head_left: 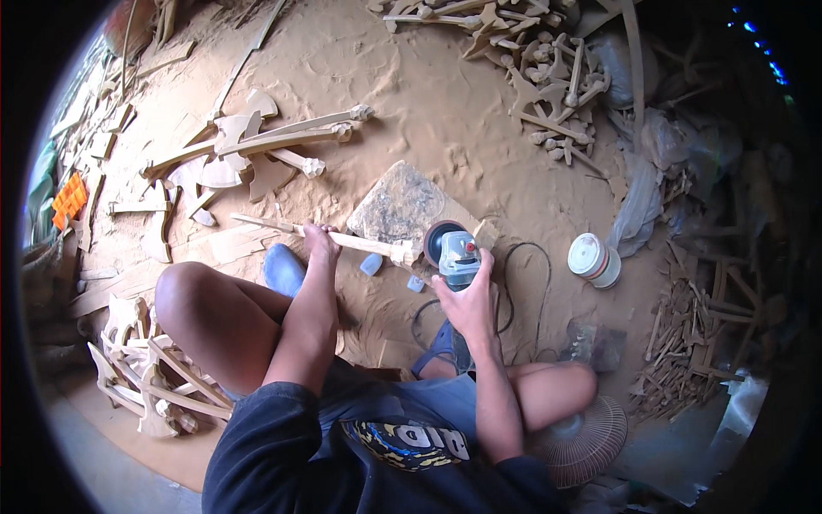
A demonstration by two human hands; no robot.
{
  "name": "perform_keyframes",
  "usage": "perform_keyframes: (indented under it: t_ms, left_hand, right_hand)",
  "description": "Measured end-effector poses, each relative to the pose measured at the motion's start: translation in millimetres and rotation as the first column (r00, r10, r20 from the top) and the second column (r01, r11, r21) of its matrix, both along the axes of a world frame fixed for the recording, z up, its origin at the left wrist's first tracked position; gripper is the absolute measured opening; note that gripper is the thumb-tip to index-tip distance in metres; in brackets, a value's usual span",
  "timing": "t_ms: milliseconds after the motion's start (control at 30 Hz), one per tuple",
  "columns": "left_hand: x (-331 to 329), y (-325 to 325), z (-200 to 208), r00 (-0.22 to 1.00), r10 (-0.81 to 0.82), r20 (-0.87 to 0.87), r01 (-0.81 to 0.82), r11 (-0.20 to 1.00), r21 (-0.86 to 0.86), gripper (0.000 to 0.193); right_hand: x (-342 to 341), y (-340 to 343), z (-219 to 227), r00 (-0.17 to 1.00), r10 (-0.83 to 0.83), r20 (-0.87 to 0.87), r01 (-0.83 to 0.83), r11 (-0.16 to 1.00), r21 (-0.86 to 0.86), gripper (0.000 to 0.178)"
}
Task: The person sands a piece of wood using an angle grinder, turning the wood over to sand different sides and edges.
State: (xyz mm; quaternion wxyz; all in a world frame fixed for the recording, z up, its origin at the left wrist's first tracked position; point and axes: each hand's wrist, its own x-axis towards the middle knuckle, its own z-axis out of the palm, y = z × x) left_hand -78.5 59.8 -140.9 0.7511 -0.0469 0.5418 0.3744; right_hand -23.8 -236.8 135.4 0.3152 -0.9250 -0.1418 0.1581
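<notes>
My left hand [320,243] is closed around a long, pale carved wooden piece [366,244], which lies crosswise with its thin end to the left and its knobbed end to the right. In my right hand [468,301] is an angle grinder [460,254] with a clear bluish cover over its head. Its dark round disc [436,236] is right at the knobbed end of the wood; whether they touch, I cannot tell. Just beyond the wood a worn, pale stone block [406,199] sits on the dusty ground.
Carved wooden pieces lie in piles at far left [235,150], far right [556,94] and beside my left knee [150,368]. Thin sticks [685,343] are heaped at right. A lidded jar [594,259], black cord [546,278] and round wire fan grille [584,441] are on my right.
</notes>
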Motion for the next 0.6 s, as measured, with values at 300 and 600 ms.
perform_keyframes:
  t_ms: [300, 600]
  left_hand:
    - [6.3, 42.7, 16.6, 0.946, -0.321, -0.035, 0.319, 0.946, -0.063, 0.01]
    - [46.3, -37.8, 57.1, 0.95, -0.225, 0.217, 0.247, 0.966, -0.08, 0.018]
  right_hand:
    - [7.7, -42.7, -1.2, 0.988, -0.142, 0.06, 0.114, 0.936, 0.333, 0.094]
    - [16.8, -58.9, 5.7, 0.967, -0.237, 0.094, 0.17, 0.874, 0.456, 0.088]
